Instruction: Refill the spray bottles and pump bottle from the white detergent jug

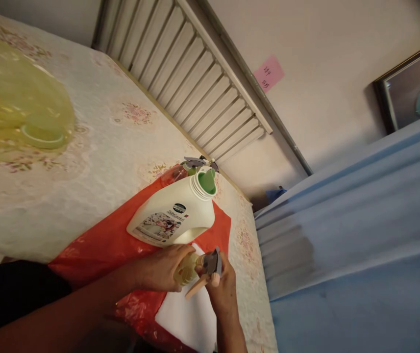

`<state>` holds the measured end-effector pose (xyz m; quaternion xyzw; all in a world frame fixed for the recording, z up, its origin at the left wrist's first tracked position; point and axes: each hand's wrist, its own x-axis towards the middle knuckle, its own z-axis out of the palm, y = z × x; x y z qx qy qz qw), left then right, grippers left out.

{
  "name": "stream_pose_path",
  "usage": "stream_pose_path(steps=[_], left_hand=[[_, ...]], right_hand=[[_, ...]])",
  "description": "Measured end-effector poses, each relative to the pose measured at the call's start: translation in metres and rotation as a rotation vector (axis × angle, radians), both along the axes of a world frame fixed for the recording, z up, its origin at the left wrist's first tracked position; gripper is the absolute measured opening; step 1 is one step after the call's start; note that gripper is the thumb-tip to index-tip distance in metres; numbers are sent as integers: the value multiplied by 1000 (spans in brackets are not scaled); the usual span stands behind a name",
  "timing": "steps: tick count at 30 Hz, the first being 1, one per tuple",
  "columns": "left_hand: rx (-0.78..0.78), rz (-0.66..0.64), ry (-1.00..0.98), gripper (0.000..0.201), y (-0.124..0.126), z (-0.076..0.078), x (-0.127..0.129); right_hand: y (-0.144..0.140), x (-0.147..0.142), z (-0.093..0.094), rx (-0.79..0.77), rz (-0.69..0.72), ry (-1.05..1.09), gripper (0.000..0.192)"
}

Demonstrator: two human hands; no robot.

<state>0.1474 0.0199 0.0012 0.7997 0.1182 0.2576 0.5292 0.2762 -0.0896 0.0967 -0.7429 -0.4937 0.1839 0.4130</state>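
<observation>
Left hand (163,267) and right hand (222,289) meet, fingers curled.

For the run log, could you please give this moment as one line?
left hand: holds spray bottle | right hand: on its spray nozzle | behind: white jug, uncapped, on red bag

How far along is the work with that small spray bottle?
Done: the white jug stands uncapped on the red plastic bag. In hand: the left hand grips the yellowish spray bottle while the right hand holds its grey trigger head. Left: a second spray bottle behind the jug is untouched.
</observation>
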Motion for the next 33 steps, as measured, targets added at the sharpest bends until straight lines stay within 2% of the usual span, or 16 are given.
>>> stream_pose_path(steps=[2, 4, 7, 13, 18, 22, 29, 33], left_hand=[[-9, 19, -4, 78, -3, 1, 0], [-21, 38, -27, 85, -6, 4, -1], [-62, 80, -117, 73, -8, 9, 2], [-138, 175, -297, 31, -13, 6, 11], [-179, 221, -290, 31, -21, 21, 7], [-144, 200, -294, 30, -23, 28, 6], [-135, 265, -319, 22, -28, 30, 12], [-105, 325, -298, 21, -29, 19, 19]], right_hand=[[0, -2, -3, 7, -24, -27, 15], [0, -4, -4, 16, -57, -52, 13], [1, -8, -6, 27, -98, -53, 11], [4, -14, -10, -2, -175, -52, 11], [4, -19, -12, 27, -247, -64, 9], [4, -21, -16, 55, -263, -18, 9], [3, -18, -17, 76, -274, -37, 9], [-2, -10, -14, 61, -162, 56, 21]])
